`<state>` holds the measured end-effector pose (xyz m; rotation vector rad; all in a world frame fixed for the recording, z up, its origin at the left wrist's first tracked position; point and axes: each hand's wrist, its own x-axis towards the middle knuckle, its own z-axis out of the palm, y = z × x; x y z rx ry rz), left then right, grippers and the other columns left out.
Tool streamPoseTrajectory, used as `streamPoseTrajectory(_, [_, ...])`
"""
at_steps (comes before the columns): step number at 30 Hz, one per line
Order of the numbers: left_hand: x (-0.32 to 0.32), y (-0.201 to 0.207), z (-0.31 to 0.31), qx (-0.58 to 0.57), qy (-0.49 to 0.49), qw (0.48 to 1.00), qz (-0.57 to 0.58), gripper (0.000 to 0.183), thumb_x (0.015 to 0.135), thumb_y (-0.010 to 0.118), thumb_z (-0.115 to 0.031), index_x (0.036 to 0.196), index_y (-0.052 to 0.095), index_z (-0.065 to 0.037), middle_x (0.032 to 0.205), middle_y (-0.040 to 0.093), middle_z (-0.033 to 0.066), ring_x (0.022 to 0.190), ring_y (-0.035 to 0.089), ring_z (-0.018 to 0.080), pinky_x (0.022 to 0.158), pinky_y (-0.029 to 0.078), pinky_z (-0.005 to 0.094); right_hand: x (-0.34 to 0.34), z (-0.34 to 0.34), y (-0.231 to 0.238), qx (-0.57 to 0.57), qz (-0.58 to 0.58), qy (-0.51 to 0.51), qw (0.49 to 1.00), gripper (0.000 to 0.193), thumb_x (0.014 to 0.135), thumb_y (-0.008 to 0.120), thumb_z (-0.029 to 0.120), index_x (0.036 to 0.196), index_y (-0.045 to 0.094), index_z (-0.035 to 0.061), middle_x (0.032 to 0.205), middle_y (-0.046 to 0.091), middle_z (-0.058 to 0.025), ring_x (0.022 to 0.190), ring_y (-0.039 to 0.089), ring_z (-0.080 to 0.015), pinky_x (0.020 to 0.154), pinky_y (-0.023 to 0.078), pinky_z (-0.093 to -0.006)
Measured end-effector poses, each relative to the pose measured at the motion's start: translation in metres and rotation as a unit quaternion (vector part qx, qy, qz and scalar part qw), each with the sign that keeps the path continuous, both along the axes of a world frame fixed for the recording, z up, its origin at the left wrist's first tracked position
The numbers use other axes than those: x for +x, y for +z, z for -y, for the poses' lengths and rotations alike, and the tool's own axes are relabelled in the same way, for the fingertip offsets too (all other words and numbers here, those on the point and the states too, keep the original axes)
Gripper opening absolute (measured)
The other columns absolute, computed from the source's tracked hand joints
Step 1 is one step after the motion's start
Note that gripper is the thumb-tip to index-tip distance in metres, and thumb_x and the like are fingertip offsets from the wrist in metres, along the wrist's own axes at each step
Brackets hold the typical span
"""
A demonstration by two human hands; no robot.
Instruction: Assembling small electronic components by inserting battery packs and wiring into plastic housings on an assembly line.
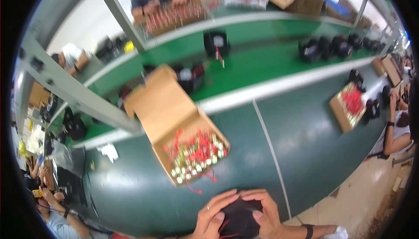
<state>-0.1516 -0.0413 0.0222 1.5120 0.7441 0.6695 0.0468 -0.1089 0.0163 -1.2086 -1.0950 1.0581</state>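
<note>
At the table's near edge, my left hand (214, 215) and my right hand (265, 213) grip a black rounded item (241, 219) from both sides. The fingers curl over its far rim and the thumbs press on its near face. A thin red cord shows on the item beside my left thumb. Ahead and to the left stands an open cardboard box (164, 159), its lid folded back. Small shiny gold-coloured pieces (198, 167) with red cords fill it, and some cords hang over the near side.
Beyond the dark green table (235, 151) runs a green conveyor belt (262, 66) carrying several black items (331, 46). Another box (342, 116) of red-corded pieces stands at right. A metal post (80, 92) slants across the left. Co-workers sit opposite and on both sides.
</note>
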Motion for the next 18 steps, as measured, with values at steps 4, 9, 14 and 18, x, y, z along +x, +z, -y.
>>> streamPoseTrajectory(4, [0.011,0.007,-0.01,0.01,-0.019,1.0,0.016,0.051,0.115,0.046,-0.037,0.15,0.054,-0.002,0.156,0.052,0.0197,0.145,0.05,0.0322,0.122,0.038,0.0409,0.043,-0.026,-0.001,-0.049,0.008,0.108,0.993,0.051,0.111,0.051,0.036,0.143,0.046,-0.0033,0.148,0.057,-0.0235,0.142,0.053,-0.0333,0.121,0.039,-0.0474])
streamPoseTrajectory(9, [0.017,-0.016,-0.001,-0.026,0.037,0.996,0.074,0.049,0.115,0.04,-0.033,0.15,0.052,-0.001,0.152,0.055,0.0194,0.143,0.051,0.0307,0.123,0.037,0.0421,0.028,0.009,0.049,-0.021,0.3,0.038,0.953,0.109,0.083,0.089,0.057,0.156,0.034,-0.0034,0.156,0.047,-0.0271,0.146,0.049,-0.0394,0.121,0.04,-0.0486])
streamPoseTrajectory(14, [0.023,-0.022,-0.01,0.053,0.061,0.995,0.053,0.056,0.115,0.039,-0.034,0.158,0.04,0.001,0.158,0.048,0.0235,0.147,0.049,0.0361,0.125,0.035,0.0456,0.019,0.005,0.047,0.025,0.44,-0.004,0.898,0.12,0.067,0.097,0.044,0.157,0.034,-0.004,0.152,0.046,-0.0322,0.139,0.051,-0.0468,0.117,0.044,-0.0519])
streamPoseTrajectory(18, [0.013,-0.019,-0.003,0.062,0.122,0.987,0.086,0.053,0.114,0.04,-0.03,0.157,0.042,0.001,0.157,0.05,0.0236,0.147,0.048,0.0353,0.125,0.035,0.0448,0.083,-0.098,0.069,0.002,0.379,-0.052,0.924,0.14,0.055,0.102,0.047,0.16,0.026,-0.0073,0.155,0.043,-0.0336,0.143,0.047,-0.0505,0.123,0.038,-0.0529])
